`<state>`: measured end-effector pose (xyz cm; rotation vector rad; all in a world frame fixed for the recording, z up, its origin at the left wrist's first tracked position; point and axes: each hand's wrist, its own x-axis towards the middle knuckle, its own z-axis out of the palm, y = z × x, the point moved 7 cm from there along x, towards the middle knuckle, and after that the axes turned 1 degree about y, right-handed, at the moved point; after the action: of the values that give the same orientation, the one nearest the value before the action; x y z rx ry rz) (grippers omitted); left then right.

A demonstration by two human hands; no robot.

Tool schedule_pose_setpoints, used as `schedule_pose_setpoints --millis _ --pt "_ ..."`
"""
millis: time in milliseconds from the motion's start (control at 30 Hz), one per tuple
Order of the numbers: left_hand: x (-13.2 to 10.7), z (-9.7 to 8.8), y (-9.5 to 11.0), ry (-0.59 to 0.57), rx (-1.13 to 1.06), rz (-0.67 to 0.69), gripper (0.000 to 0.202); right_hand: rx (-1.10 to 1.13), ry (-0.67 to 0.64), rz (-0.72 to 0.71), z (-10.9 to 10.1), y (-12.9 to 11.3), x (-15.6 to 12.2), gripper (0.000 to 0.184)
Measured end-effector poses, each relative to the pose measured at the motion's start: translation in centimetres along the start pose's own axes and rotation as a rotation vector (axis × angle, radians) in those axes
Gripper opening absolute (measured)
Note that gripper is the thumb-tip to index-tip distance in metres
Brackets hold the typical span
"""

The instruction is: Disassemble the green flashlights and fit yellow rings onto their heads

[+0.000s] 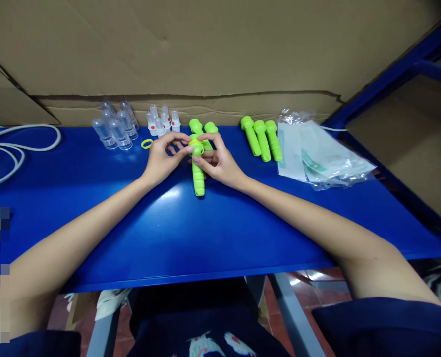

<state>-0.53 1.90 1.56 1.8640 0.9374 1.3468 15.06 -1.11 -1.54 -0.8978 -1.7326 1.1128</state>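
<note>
My right hand (220, 161) is wrapped round a lime-green plastic handle (197, 179), holding it upright-tilted over the blue table (205, 233). My left hand (164, 156) pinches at the handle's top end, where a yellow ring (195, 145) sits. Two more green handles (202, 129) lie just behind my hands. A loose yellow ring (146, 144) lies on the table left of my left hand.
Three green handles (262, 139) lie to the right, beside a pile of clear plastic bags (319, 158). Clear plastic tubes (114, 126) and small capped vials (163, 120) stand at the back left. White cables (16, 146) curl at the far left. Cardboard lines the back.
</note>
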Motion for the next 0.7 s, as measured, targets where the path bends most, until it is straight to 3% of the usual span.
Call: schedule_pose_setpoints --millis 467,700 --pt "0.3 0.0 -0.6 0.007 -0.014 -0.078 0.037 -0.019 -0.024 -0.048 0.1 0.2 -0.1 0.069" --pt "-0.2 0.7 0.5 -0.03 -0.017 -0.02 0.044 -0.003 -0.046 -0.035 0.1 0.0 0.1 0.071"
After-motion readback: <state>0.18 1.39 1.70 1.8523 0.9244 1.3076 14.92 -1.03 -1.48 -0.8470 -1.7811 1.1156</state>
